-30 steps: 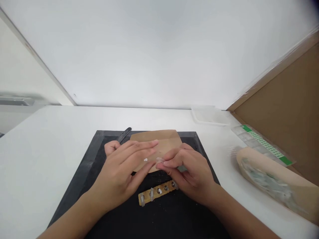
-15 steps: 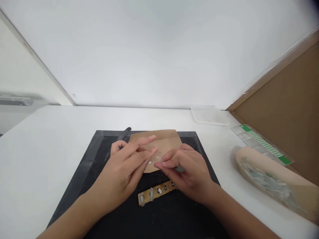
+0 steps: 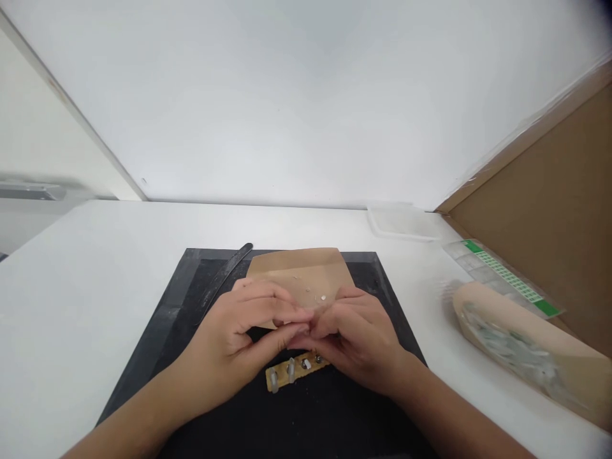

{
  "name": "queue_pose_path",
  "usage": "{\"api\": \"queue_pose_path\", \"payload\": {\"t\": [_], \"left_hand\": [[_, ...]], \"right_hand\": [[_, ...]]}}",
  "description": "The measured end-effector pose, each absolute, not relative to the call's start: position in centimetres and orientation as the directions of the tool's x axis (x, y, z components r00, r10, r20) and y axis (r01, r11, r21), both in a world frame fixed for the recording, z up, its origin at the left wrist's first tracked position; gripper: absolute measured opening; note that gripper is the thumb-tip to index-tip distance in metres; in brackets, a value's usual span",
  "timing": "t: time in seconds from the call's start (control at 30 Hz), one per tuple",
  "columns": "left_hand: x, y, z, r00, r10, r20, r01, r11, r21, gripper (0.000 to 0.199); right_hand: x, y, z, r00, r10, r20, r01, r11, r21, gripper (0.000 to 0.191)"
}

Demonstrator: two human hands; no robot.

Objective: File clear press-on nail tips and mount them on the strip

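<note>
Over the near edge of a brown paper sheet (image 3: 299, 262), my left hand (image 3: 258, 325) and my right hand (image 3: 356, 328) meet at the fingertips. Thumb and index finger of each are pinched closed. Whatever lies between them is hidden; a small clear piece showed at the right fingertips earlier. Just below the hands, a yellowish strip (image 3: 283, 375) bears a row of small metal mounts, with narrow translucent pieces resembling nail tips on its left end. My right hand covers the strip's right end. Tiny white bits (image 3: 323, 298) lie on the paper.
Beneath everything is a black mat (image 3: 296, 427) on a white table (image 3: 119, 255). A dark nail file (image 3: 224, 275) lies left of the paper. Rightward are a clear tray (image 3: 404, 223), a clear compartment case (image 3: 507, 274) with green labels, and a tan pouch (image 3: 574, 363) holding translucent pieces.
My left hand has moved right and closed its fingers, meeting my right hand. The small clear piece at my right fingertips is now out of sight. More of the file shows.
</note>
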State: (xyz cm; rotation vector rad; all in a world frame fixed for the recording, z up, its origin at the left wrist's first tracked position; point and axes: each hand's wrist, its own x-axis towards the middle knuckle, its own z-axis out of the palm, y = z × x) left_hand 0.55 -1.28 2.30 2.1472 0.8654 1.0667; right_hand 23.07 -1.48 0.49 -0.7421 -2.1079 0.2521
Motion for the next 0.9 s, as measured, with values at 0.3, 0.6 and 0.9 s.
{"api": "queue_pose_path", "payload": {"t": [0.3,0.6,0.9], "left_hand": [[0.8,-1.7,2.2,0.427,0.852,0.303,0.219,-0.422,0.880,0.023],[0.9,-1.9,1.6,0.411,0.879,0.243,0.126,-0.319,0.939,0.041],[0.6,-1.5,1.3,0.403,0.874,0.273,0.170,-0.364,0.916,0.029]], "right_hand": [[23.2,-1.5,0.8,-0.415,0.630,0.656,0.417,0.773,-0.479,0.019],[22.9,-1.4,1.2,-0.392,0.661,0.639,0.416,0.747,-0.518,0.023],[23.4,-1.4,1.3,-0.439,0.598,0.671,0.441,0.794,-0.419,0.027]]}}
